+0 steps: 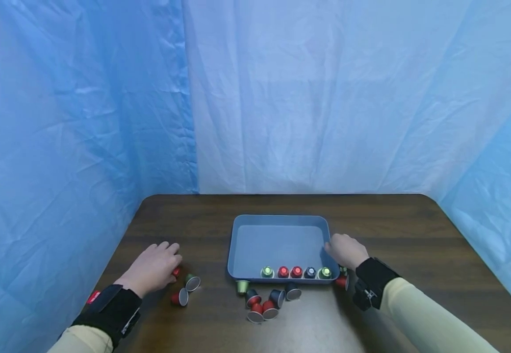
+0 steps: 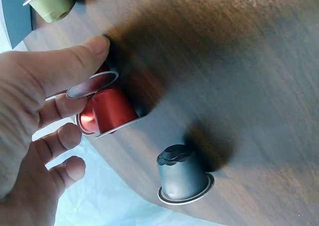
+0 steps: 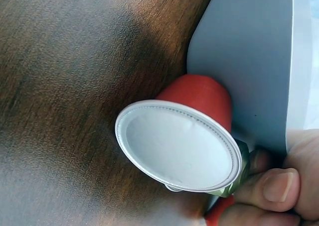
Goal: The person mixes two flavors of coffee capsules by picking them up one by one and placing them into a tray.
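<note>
My left hand is low over the table's left side. In the left wrist view its thumb and index finger pinch a red coffee capsule; the other fingers curl loosely. More red capsules lie right beside that one, and a dark capsule stands apart. My right hand is at the right rim of the blue-grey tray. Its curled fingers are close to a green capsule, behind a red capsule touching the tray wall. Whether they grip anything is hidden. Inside the tray, several capsules stand in a row along the front.
In front of the tray lie several dark and red capsules, with a green one by its front left corner. Between the left hand and the tray are a green capsule and a red one. Blue sheets surround the wooden table.
</note>
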`<state>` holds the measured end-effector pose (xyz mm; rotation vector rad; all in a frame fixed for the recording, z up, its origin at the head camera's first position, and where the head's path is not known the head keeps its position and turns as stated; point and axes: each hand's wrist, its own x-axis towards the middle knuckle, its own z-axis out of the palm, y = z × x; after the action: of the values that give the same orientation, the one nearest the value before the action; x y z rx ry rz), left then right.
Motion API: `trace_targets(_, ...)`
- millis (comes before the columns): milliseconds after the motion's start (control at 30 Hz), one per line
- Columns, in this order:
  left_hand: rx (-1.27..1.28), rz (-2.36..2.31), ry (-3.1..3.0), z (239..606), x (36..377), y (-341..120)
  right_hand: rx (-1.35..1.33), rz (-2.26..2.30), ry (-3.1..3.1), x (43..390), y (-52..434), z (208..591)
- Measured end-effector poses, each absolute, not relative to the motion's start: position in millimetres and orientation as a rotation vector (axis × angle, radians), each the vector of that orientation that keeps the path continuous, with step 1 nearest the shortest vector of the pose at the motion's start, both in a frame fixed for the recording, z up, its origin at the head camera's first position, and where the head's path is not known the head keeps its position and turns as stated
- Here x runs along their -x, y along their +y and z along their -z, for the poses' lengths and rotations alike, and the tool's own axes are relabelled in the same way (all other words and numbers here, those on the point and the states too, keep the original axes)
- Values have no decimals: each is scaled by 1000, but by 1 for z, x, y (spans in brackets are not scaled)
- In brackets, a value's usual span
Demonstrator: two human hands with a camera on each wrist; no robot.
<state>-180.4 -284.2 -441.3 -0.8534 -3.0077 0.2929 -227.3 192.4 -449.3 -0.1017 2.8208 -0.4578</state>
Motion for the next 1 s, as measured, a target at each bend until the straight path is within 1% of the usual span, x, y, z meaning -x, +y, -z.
trace_targets(633, 867, -309, -2895, 441, 184, -285, 71, 462, 2810, 231, 193, 455)
trace_targets(767, 830, -249, -2890, 436, 185, -281, 62, 462, 2808, 231, 193, 456)
trace_targets(1000, 734, -9, -2905, 426, 187, -271, 59, 463, 2801, 232, 193, 455)
